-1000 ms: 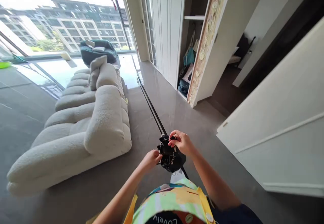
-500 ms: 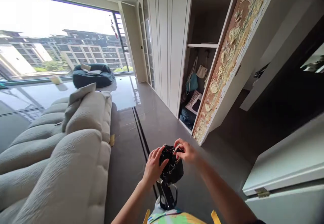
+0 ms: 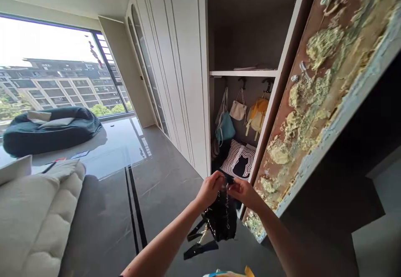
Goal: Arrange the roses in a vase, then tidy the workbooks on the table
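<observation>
A small black handbag [image 3: 223, 218] with a metal chain hangs below my two hands, in front of an open wardrobe section. My left hand [image 3: 210, 189] pinches the top of the bag near its chain. On the other side, my right hand [image 3: 244, 192] is closed on the bag's upper edge or chain; the exact part is hidden by the fingers. A black strap [image 3: 200, 250] with a gold chain dangles at the bag's lower left. Just beyond my hands lies a striped cushion [image 3: 239, 160] on the wardrobe floor.
Inside the wardrobe, a blue bag [image 3: 225, 127], a white bag [image 3: 238, 110] and a yellow backpack [image 3: 258, 113] hang beneath a shelf [image 3: 244, 73]. A rough wall edge [image 3: 300, 114] borders it at right. At left are a sofa [image 3: 40, 218] and a dark beanbag [image 3: 53, 128].
My view has turned right and come closer to the wardrobe. Both hands have moved together at the bag's top, and the bag now hangs from them. My left hand was spread over it before.
</observation>
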`<move>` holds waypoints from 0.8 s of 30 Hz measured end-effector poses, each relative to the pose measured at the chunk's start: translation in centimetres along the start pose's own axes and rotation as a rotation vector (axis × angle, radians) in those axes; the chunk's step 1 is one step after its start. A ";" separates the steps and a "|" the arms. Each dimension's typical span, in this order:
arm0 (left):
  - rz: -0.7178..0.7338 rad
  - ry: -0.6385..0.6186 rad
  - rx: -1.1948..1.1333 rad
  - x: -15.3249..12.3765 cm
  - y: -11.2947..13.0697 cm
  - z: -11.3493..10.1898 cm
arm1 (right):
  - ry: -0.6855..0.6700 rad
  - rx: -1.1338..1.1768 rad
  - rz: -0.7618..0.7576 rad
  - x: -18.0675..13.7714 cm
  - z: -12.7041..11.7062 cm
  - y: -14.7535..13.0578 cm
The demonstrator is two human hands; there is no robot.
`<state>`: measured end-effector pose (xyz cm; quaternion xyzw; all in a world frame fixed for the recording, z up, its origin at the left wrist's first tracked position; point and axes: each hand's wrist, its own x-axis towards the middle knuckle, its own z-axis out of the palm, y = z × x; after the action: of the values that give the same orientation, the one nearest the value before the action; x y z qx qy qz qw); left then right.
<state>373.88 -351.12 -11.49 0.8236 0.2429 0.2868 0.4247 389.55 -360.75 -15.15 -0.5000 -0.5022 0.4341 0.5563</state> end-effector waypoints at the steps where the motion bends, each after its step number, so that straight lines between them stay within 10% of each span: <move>1: 0.010 0.032 -0.008 3.7 -0.7 -0.8 | -0.011 -0.037 0.000 3.0 -1.4 0.2; 7: 0.151 -0.052 -0.034 25.0 -6.5 -4.1 | 0.150 0.053 -0.150 21.1 -8.3 0.8; 15: 0.394 -0.035 0.003 50.7 -14.1 -2.0 | 0.527 -0.400 -0.068 41.0 -21.7 1.0; 24: 0.371 0.184 -0.187 76.8 -13.3 2.9 | 0.908 -0.840 -0.254 57.6 -40.4 -4.4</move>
<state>428.85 -296.40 -3.56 0.7817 0.0975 0.4551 0.4152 436.43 -309.41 -3.47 -0.7467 -0.3990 -0.1251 0.5173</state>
